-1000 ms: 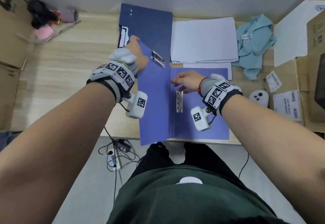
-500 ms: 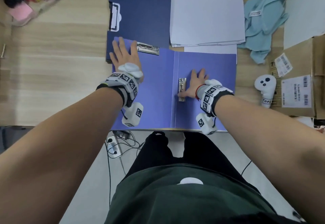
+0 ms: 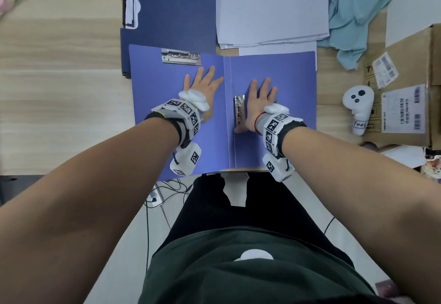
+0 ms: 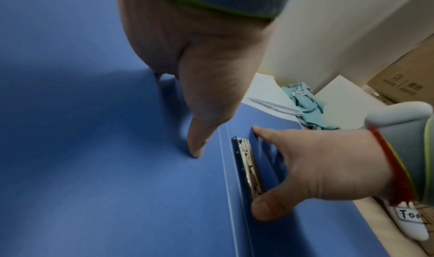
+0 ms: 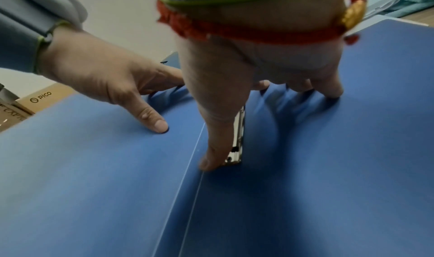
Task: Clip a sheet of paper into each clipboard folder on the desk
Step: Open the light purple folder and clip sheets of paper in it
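Observation:
A violet clipboard folder (image 3: 286, 77) lies open flat at the desk's near edge. A metal clip (image 3: 181, 56) sits at the top of its left leaf. A second metal clip (image 3: 239, 110) runs beside the spine on the right leaf. My left hand (image 3: 202, 84) presses flat on the left leaf, fingers straight. My right hand (image 3: 261, 98) lies flat on the right leaf, its thumb against the spine clip's near end (image 5: 232, 159). A stack of white paper (image 3: 269, 5) lies behind the folder. A dark blue folder (image 3: 171, 7) lies shut at the back left.
A light blue cloth (image 3: 353, 14) lies right of the paper. A white controller (image 3: 358, 108) and cardboard boxes (image 3: 405, 103) stand at the right. The bare wooden desk (image 3: 59, 88) stretches to the left. Cables hang below the desk edge.
The folder's left leaf has been laid down flat. My left hand slid from its far corner toward the middle, and my right hand spread flat beside the spine clip.

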Motion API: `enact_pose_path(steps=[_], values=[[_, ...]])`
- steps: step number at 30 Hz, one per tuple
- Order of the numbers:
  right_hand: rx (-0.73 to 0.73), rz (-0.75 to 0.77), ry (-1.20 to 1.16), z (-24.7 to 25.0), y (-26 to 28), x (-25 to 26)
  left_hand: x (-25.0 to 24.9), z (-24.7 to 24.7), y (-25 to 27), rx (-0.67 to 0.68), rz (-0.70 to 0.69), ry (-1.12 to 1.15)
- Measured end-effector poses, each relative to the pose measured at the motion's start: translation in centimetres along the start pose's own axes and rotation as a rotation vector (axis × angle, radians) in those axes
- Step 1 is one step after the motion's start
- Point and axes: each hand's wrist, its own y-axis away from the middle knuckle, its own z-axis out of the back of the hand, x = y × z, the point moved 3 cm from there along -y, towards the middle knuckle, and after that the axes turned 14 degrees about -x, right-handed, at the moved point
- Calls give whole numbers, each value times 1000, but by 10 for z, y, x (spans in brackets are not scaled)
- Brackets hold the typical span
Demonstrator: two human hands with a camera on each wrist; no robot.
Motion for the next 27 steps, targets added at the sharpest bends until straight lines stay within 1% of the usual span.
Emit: enact_pose_path(steps=[3, 7, 12, 15, 20, 22, 25, 27], values=[[-9, 14, 4, -4, 0, 0, 2, -11, 3, 84, -46, -38], [26, 18, 33, -1, -3, 1, 2, -12, 4, 78, -52, -26], [136, 62, 22, 1, -12, -6, 1, -14, 2, 78, -43, -32], [196, 92, -68, 15, -18, -12, 1, -11, 2, 83, -35, -32], [137, 126, -252, 46, -22, -16, 2, 1, 1, 115, -32, 10], [147, 120, -314, 52, -20, -11, 2, 8, 2, 137, -44, 9], [202, 107, -519, 51, -24, -5, 2, 13, 3, 195, -74, -14], [189, 103, -622, 53, -34, -3, 3, 18, 1, 220, -78, -15]])
